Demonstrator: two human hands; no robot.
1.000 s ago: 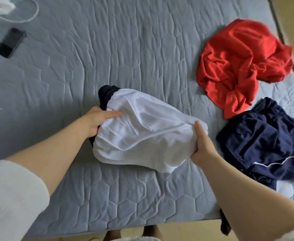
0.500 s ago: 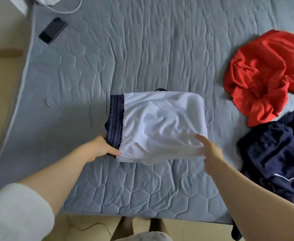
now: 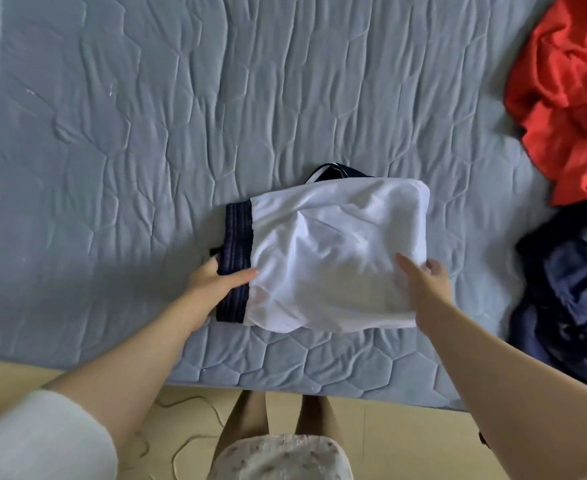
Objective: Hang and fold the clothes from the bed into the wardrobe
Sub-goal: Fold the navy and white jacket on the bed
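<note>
- Two hands meet one folded white garment [image 3: 337, 251], which lies flat on the grey quilted bed [image 3: 146, 133], close to its near edge.
- Its navy band [image 3: 238, 233] forms the left end, with a dark strap showing at the far edge.
- Left hand [image 3: 216, 280] grips that band: thumb laid across the top toward the white cloth, fingers curled round the outer edge.
- Right hand [image 3: 427, 285] is at the near right corner, thumb resting on the white fabric. Its other fingers are blurred at the edge, so I cannot tell whether they pinch the cloth.
- Crumpled red garment [image 3: 569, 98] lies at the far right of the bed, well apart from the folded one.
- Rumpled navy garment [image 3: 569, 296] lies just nearer than the red one, touching it.
</note>
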